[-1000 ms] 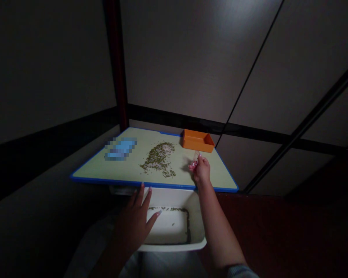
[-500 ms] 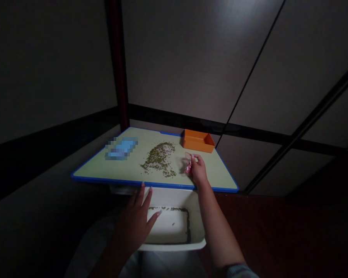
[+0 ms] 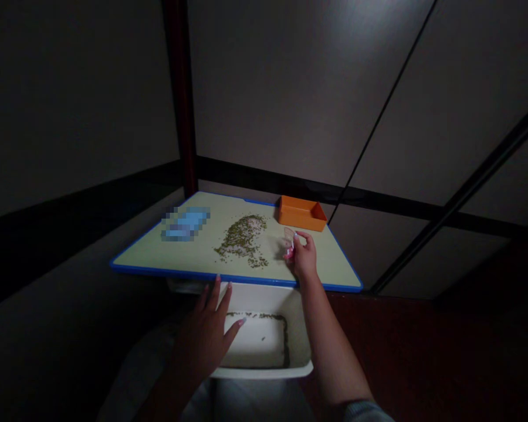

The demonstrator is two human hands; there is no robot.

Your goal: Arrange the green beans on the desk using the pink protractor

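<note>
My right hand (image 3: pixel 304 253) is closed on a small pink and see-through object (image 3: pixel 289 251), held just over the right part of a pale green board (image 3: pixel 149 258) with a blue edge. Its exact kind is too small and dim to make out. To its left lies a spread of small greenish-brown bits (image 3: pixel 242 240), with pale pink showing among them. My left hand (image 3: pixel 205 334), fingers apart, rests over the left side of a white basin (image 3: pixel 268 373) below the board's near edge. More bits line the basin's bottom edges.
An orange open box (image 3: pixel 301 214) stands at the board's far right corner. A blurred-out blue item (image 3: pixel 187 224) lies on the left of the board. Dark cabinet panels (image 3: pixel 281 88) rise behind, and a reddish floor (image 3: pixel 405 357) shows at right.
My right hand has shifted slightly to the right, and the pink and see-through object has turned a little in it. My left hand and the bits stay much the same.
</note>
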